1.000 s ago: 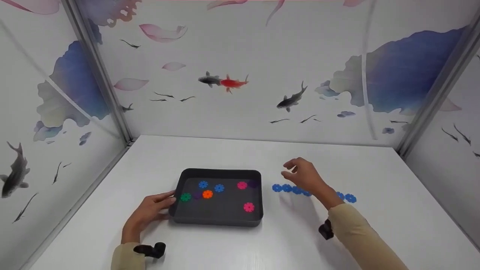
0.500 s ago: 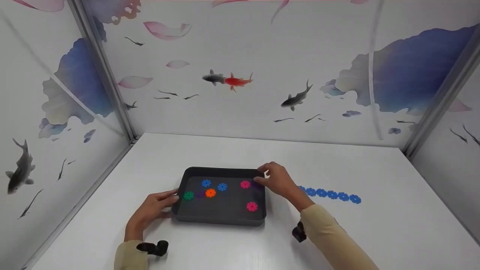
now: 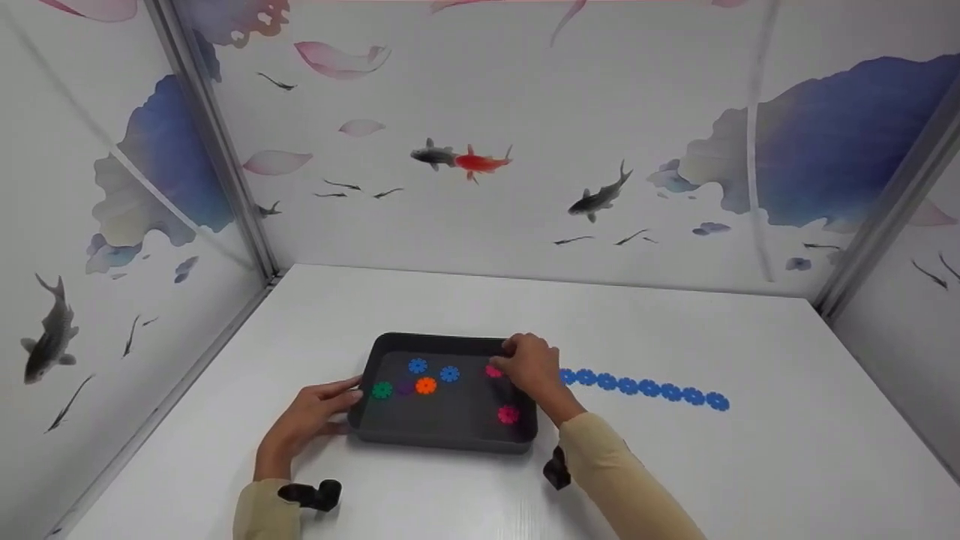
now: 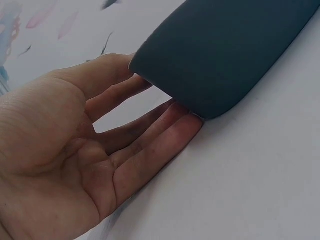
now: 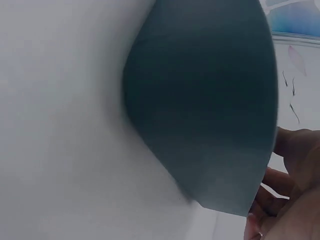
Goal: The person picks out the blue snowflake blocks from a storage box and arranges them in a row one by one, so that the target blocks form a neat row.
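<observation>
A dark grey tray (image 3: 442,441) sits on the table with several flower-shaped plastic discs inside. My left hand (image 3: 306,421) holds its left side, thumb at the rim and the other fingers low against the wall; the left wrist view shows this grip on the tray (image 4: 215,55). My right hand (image 3: 534,371) reaches over the right wall, thumb and index finger apart above a partly covered pink disc (image 3: 493,371). In the right wrist view the tray wall (image 5: 200,110) hides part of its fingers. Nearby lies another pink disc (image 3: 508,415).
Inside the tray's left half are two blue discs, one of them a blue disc (image 3: 449,373), plus an orange disc (image 3: 426,385), a purple disc (image 3: 406,385) and a green disc (image 3: 382,390). A row of blue discs (image 3: 649,388) runs right of the tray on the white table (image 3: 420,495).
My right hand has moved left from above the blue row to over the tray's right side, uncovering the row and covering the purple disc there. My left hand stays at the tray.
</observation>
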`<state>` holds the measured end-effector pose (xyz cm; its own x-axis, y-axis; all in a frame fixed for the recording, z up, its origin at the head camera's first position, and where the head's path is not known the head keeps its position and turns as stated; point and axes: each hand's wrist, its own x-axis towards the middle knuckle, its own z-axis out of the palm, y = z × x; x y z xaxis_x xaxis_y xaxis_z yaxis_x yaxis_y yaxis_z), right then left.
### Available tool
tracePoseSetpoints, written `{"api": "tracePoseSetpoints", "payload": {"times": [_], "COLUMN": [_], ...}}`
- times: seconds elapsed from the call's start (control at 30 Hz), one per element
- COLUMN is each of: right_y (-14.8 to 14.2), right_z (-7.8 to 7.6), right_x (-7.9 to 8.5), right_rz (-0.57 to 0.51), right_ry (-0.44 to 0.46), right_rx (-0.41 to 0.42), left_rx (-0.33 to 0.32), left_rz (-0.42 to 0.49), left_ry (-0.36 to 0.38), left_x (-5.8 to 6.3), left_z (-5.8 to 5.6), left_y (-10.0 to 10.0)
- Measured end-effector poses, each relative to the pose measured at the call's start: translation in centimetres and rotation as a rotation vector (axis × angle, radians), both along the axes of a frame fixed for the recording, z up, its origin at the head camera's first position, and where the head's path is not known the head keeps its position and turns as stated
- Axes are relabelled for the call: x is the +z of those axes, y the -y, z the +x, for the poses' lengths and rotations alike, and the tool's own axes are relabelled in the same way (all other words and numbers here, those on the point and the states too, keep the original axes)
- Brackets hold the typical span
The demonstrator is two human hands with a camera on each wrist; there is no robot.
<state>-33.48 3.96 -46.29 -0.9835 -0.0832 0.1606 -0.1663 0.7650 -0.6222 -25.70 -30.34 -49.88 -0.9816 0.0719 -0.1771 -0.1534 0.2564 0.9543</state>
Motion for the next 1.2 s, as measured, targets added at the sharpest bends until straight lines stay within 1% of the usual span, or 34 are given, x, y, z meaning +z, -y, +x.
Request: {"api": "tracePoseSetpoints", "payload": {"times": [0.07, 0.17, 0.3, 0.4, 0.47, 0.6, 0.77, 0.87, 1.03, 1.2], "right_y": [0.3, 0.9, 1.9, 2.7, 3.3, 4.2, 5.0, 5.4, 5.8, 5.9], "right_z": [0.0, 0.0, 0.0, -0.1, -0.2, -0.2, -0.3, -0.5, -0.7, -1.0], "right_x": [-0.1, -0.2, -0.1, 0.1, 0.0, -0.6, -1.3, -1.6, -1.9, -1.9], "right_rz": [-0.001, -0.051, -0.122, -0.137, -0.14, -0.133, -0.125, -0.096, -0.003, 0.023], "right_ry": [-0.02, -0.011, 0.055, 0.111, 0.145, 0.197, 0.235, 0.215, 0.143, 0.116], "right_rx": [0.011, 0.077, 0.167, 0.198, 0.203, 0.182, 0.151, 0.15, 0.159, 0.174], "left_rx": [-0.008, -0.009, 0.012, 0.018, 0.011, -0.014, -0.014, -0.012, -0.029, -0.023], "left_rz": [0.001, 0.004, -0.001, 0.002, 0.003, 0.006, 0.008, 0.014, 0.017, 0.002], "left_ry": [-0.003, -0.006, 0.001, 0.003, 0.002, -0.002, 0.004, 0.003, 0.001, -0.007], "left_x": [0.0, 0.0, -0.1, -0.2, -0.2, -0.4, -0.5, -0.4, -0.4, -0.3], "left_z": [-0.1, -0.2, -0.2, -0.1, -0.1, 0.0, 0.1, 0.1, 0.0, -0.1], "left_y": [0.0, 0.0, 0.0, 0.0, 0.0, 0.1, 0.2, 0.2, 0.1, 0.1]}}
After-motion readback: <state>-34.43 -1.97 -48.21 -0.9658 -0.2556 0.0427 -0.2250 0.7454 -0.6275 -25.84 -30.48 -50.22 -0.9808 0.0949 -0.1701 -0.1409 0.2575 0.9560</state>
